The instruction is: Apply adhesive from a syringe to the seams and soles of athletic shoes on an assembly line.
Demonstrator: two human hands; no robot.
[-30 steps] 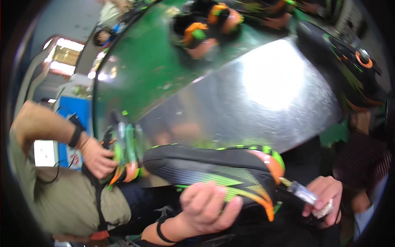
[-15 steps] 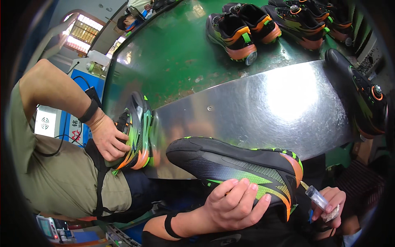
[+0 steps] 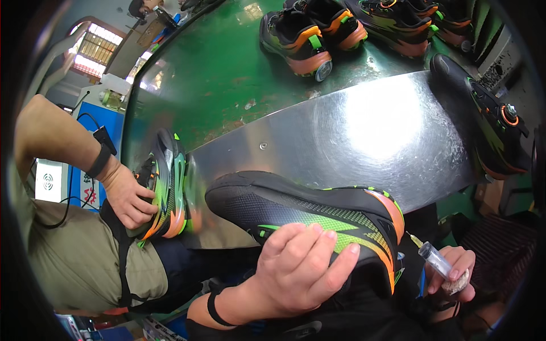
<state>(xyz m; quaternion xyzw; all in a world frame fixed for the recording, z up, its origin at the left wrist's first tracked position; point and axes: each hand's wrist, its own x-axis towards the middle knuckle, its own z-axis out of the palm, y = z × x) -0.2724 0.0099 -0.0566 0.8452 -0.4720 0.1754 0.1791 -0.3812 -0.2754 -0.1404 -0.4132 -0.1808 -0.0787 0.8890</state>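
My left hand (image 3: 304, 264), closed round the upper, holds a black, green and orange sneaker (image 3: 301, 207) on its side. Its toe points left and its dark sole edge faces away from me over the metal plate. My right hand (image 3: 452, 273) grips a clear syringe (image 3: 437, 260) with a yellowish needle tip. A whitish lump (image 3: 456, 282) covers the syringe's rear end, against my fingers. The needle points at the sneaker's orange heel, with a small gap between them.
At left, a co-worker's hand (image 3: 129, 199) holds a similar sneaker (image 3: 166, 187) at the metal plate's (image 3: 284, 153) edge. Several finished-looking sneakers (image 3: 301, 45) stand on the green table (image 3: 199, 85). Another sneaker (image 3: 483, 119) lies at the plate's right end. A blue machine (image 3: 94, 125) stands behind the co-worker.
The whole view has shifted, so most things sit further left. The needle tip has drawn slightly away from the sneaker's heel. Both hands keep their holds.
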